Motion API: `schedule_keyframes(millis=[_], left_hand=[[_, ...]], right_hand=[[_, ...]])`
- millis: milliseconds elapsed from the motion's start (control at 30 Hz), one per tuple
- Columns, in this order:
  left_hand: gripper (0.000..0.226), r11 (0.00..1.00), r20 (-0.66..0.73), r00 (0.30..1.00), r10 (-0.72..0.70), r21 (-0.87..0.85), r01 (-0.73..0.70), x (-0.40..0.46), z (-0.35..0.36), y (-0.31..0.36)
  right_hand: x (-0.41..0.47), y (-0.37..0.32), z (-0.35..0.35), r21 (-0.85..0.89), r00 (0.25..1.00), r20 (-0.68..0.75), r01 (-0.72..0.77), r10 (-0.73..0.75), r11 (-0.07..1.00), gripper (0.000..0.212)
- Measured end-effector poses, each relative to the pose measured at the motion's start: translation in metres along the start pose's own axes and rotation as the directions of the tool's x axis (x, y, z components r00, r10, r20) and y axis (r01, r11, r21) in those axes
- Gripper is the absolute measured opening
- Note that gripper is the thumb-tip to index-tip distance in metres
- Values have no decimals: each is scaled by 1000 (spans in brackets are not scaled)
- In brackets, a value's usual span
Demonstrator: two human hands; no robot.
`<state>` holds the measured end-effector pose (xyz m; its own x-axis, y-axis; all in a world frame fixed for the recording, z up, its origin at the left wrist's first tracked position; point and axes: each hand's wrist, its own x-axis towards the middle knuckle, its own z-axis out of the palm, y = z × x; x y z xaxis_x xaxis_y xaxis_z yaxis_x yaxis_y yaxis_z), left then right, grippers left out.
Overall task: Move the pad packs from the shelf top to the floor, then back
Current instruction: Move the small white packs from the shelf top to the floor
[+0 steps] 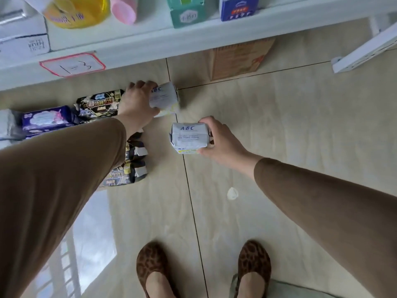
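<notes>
White ABC pack (189,137) upright; second (164,97) blurred, maybe tilted.

Both arms are stretched forward and down, each covered to the wrist by a brown sleeve (64,179). The left hand (137,104) is reached farther out than the right, its back turned up, and its fingers (139,83) are curled over the top of a white pack (165,97) while the thumb is tucked beneath. The right hand (223,143) is held lower in the view, its wrist bent inward. A second white pack (189,137) is gripped by it from the side, the fingers set on the upper edge and the thumb (204,152) pressed along the lower edge. The two hands are kept apart.
</notes>
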<state>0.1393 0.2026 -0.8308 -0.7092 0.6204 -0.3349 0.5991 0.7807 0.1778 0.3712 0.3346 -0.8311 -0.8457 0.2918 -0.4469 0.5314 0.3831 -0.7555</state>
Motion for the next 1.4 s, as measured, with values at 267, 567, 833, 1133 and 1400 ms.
schedule_keyframes(millis=[267,567,833,1133,1400], left_hand=[[69,999,-21,999,36,-2,-36,13,11,-16],[62,995,2,995,101,4,-101,-62,-23,-25],[51,988,96,984,152,-17,-151,-125,-26,-51],[52,992,64,991,118,-59,-114,-132,-7,-63],[55,998,93,996,8,-62,-2,-155,-36,-30]], right_hand=[[20,11,20,-3,1000,-23,-14,14,1000,62],[35,-29,24,-152,999,-37,23,-29,988,61],[72,-49,63,-204,992,-107,41,-64,978,62],[82,-44,79,-173,970,-244,-21,-22,985,66],[8,-61,39,-204,976,-174,-167,132,965,72]])
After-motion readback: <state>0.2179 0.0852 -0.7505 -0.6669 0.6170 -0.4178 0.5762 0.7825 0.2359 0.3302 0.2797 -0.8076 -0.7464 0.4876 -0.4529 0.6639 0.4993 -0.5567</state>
